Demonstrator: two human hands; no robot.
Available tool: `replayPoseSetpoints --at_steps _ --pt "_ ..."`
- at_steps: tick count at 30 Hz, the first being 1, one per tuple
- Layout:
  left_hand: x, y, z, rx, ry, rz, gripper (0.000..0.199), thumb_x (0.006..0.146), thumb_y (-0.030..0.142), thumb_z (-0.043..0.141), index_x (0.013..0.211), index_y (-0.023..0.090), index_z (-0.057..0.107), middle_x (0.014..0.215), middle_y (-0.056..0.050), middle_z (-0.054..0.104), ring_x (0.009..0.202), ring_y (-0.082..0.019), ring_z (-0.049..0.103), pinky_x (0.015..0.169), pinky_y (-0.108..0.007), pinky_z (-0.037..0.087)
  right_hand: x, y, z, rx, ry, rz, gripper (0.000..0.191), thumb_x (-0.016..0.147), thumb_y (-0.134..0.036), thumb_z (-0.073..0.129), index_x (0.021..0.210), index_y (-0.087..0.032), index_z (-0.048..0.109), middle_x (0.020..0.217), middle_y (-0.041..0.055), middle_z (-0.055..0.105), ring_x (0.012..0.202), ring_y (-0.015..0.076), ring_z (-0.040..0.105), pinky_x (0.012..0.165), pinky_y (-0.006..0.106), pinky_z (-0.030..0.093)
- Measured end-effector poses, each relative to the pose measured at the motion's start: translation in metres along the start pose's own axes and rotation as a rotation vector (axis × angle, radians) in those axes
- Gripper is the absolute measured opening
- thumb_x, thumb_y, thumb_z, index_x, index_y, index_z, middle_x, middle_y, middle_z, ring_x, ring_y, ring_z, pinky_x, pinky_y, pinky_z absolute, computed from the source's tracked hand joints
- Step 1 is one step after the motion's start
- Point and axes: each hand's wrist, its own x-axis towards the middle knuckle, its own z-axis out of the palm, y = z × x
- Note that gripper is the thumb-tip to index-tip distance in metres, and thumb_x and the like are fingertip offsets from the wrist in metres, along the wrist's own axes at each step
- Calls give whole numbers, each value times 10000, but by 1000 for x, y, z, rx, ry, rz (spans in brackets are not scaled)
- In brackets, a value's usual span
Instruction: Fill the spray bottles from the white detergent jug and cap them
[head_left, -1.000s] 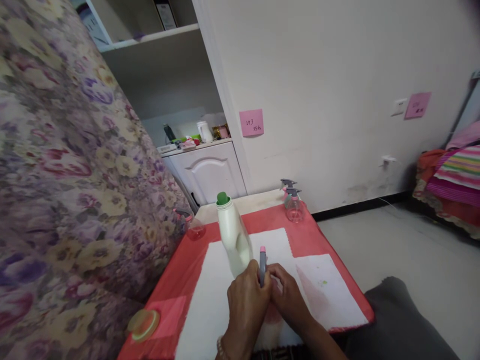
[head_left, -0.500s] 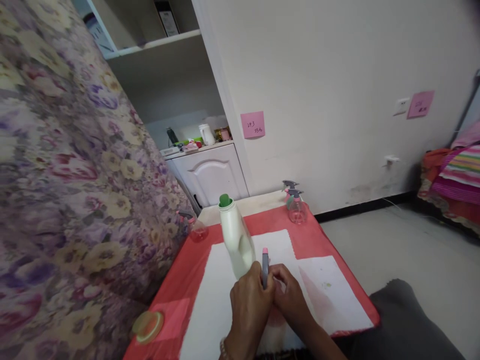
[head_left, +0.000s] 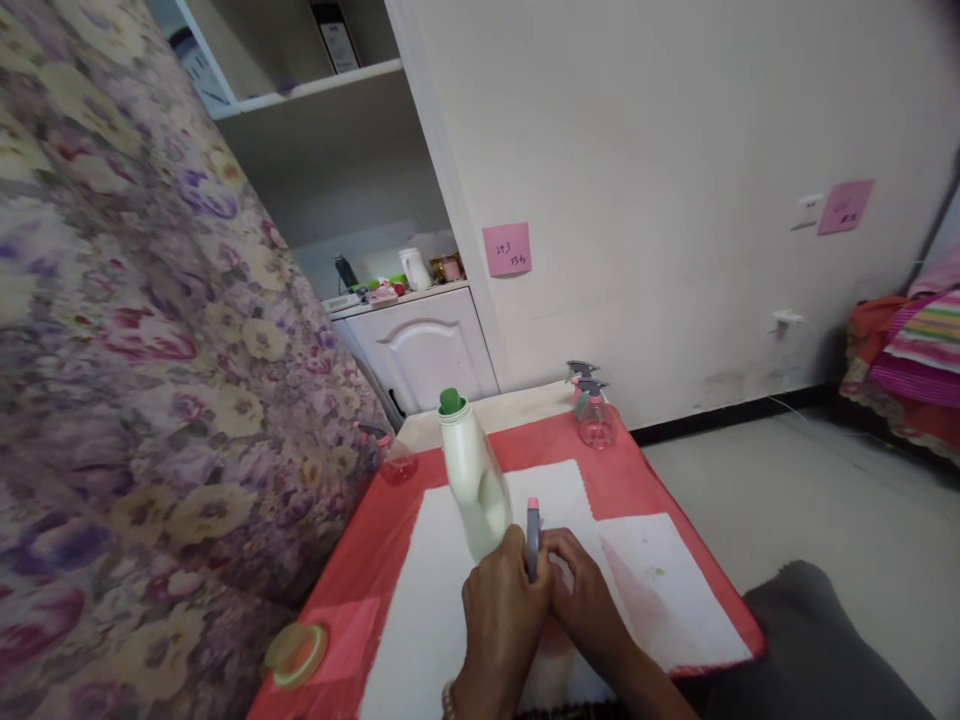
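Observation:
A small spray bottle with a grey trigger head [head_left: 533, 545] and a pink nozzle tip points away from me, between my hands. My left hand [head_left: 501, 615] is closed around the trigger head from the left. From the right, my right hand [head_left: 589, 595] has its fingers bent in at the collar below the head. Much of the clear bottle body is hidden by the hands. Just beyond my left hand stands a pale green jug [head_left: 476, 475] with a handle, its mouth uncapped and something green showing in it.
White cloths [head_left: 409, 610] lie on the red tablecloth [head_left: 337, 580]. Clear spray bottles stand at the back right [head_left: 596, 425] and back left [head_left: 396, 462]. A round yellowish lid [head_left: 296, 653] sits at the front left. A floral curtain [head_left: 165, 400] borders the left side.
The view has shifted very slightly. Both hands keep the same hold on the spray bottle, and the jug has not moved.

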Motion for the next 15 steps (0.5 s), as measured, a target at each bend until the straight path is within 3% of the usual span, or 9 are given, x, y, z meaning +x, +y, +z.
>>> replayPoseSetpoints --at_steps 11,13,15 --pt "-1 -3 4 -46 16 2 111 870 312 452 790 249 497 709 -5 694 680 -220 673 542 -272 230 -2 8 6 -28 15 25 93 798 -295 585 845 -215 591 883 37 642 866 217 614 807 328 507" --pt "-3 -5 6 -105 12 12 144 876 342 451 767 250 471 675 10 662 659 -208 657 550 -264 256 -6 19 6 -50 17 21 247 722 -284 674 954 -222 614 989 63 668 951 248 616 854 356 514" --pt "-6 -6 8 -175 -6 24 198 874 408 461 756 250 449 657 22 630 649 -200 639 559 -257 288 -12 35 3 -74 19 8 516 606 -282 778 1088 -231 602 1089 90 672 1018 286 611 880 387 519"
